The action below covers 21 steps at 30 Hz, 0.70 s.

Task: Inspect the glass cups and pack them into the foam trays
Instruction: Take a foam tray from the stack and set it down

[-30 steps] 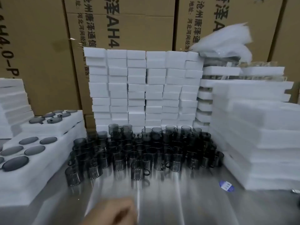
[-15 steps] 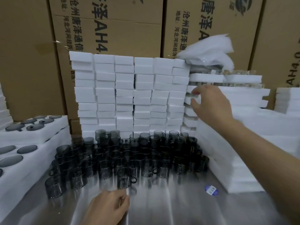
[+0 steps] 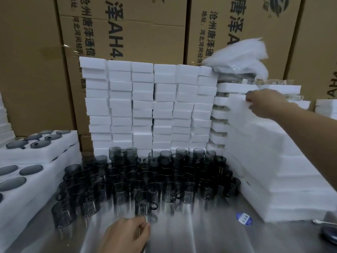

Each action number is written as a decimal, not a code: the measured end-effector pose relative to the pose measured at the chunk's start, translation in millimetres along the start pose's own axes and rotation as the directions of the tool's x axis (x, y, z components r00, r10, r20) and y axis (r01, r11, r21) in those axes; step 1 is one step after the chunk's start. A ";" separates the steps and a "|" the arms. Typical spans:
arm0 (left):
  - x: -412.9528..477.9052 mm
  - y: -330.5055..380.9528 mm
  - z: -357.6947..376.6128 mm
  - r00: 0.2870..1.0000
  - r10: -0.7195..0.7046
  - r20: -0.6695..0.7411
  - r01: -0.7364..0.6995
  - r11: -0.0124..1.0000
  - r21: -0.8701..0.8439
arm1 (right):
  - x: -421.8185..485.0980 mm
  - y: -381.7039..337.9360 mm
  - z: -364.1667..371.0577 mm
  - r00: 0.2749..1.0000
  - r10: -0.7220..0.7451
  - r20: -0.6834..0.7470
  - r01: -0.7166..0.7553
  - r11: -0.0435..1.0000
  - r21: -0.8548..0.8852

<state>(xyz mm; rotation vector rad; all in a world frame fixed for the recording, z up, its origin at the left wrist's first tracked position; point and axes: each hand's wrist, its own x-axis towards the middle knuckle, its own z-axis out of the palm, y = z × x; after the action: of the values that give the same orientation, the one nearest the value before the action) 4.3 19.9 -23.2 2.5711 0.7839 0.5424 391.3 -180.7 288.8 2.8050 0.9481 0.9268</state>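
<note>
Glass cups [image 3: 145, 179], the smoky grey kind with handles, are crowded together on the metal table [image 3: 200, 234], between the filled foam trays [image 3: 32, 172] on the left and the tall stack of empty trays [image 3: 273, 161] on the right. The right hand [image 3: 264, 105] has its fingers curled over the edge of the top tray of that stack, so my guess is the step is fetching a fresh one. The left hand [image 3: 127, 236] rests on the table near the closest cup, loosely curled round what looks like a thin metal tool, hard to tell exactly. I'd lift the tray straight up, then carry it over the cups rather than dragging it. The cups sit right against the foot of the stack, so a slipping tray could knock them. Behind stands a wall of white foam blocks [image 3: 145, 106] and cardboard boxes [image 3: 127, 33], and there's a blue sticker [image 3: 244, 218] on the table.
</note>
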 end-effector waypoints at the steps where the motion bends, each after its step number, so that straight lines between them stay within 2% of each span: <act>1: -0.7 -1.5 0.6 1.000 0.010 0.001 -0.010 1.000 -0.026 | -1.7 -8.3 -11.4 0.999 -0.030 -0.034 0.030 0.999 0.024; 3: -1.1 -7.2 4.3 1.000 0.009 -0.008 -0.010 0.995 -0.103 | -14.1 -38.5 -36.8 0.980 -0.119 -0.160 0.129 0.990 0.051; 5: 1.3 -15.2 9.1 0.997 -0.027 -0.068 0.010 0.971 -0.240 | -45.5 -80.9 -58.5 0.923 -0.243 -0.298 0.280 0.956 0.089; 8: 9.3 -28.1 9.8 0.968 -0.171 -0.186 0.054 0.858 -0.510 | -131.1 -140.5 -58.9 0.817 -0.448 -0.362 0.522 0.842 0.137; 11: 16.4 -40.6 4.7 0.893 -0.389 -0.226 0.110 0.677 -0.728 | -235.1 -190.6 -24.3 0.727 -0.624 -0.288 0.687 0.667 0.288; 13: 17.7 -46.0 0.1 0.860 -0.459 -0.221 0.103 0.581 -0.807 | -293.7 -216.9 1.3 0.656 -0.737 -0.164 0.732 0.568 0.375; 14: 17.3 -47.3 -1.6 0.858 -0.466 -0.216 0.099 0.562 -0.821 | -313.7 -226.0 15.4 0.611 -0.781 -0.130 0.765 0.540 0.352; 15: 16.4 -47.5 -3.0 0.859 -0.466 -0.211 0.098 0.555 -0.826 | -327.2 -231.4 28.8 0.604 -0.794 -0.062 0.756 0.547 0.360; 17: 14.7 -45.2 -3.6 0.875 -0.436 -0.212 0.093 0.580 -0.809 | -336.2 -238.0 38.2 0.645 -0.763 -0.048 0.716 0.581 0.387; 19: 13.7 -39.3 -2.9 0.904 -0.370 -0.215 0.083 0.644 -0.760 | -325.1 -233.1 42.7 0.667 -0.744 -0.031 0.619 0.531 0.579; 20: 14.1 -36.6 -2.2 0.918 -0.337 -0.212 0.071 0.663 -0.745 | -314.6 -225.5 40.7 0.708 -0.706 -0.018 0.519 0.503 0.691; 21: 14.0 -34.6 -2.0 0.930 -0.305 -0.204 0.057 0.668 -0.742 | -301.2 -214.1 41.0 0.785 -0.619 -0.025 0.402 0.479 0.780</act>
<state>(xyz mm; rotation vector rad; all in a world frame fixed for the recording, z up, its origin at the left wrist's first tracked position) -1.0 55.2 -34.6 1.6559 0.7183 0.9836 106.9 -170.6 49.5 2.6736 2.4090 0.0112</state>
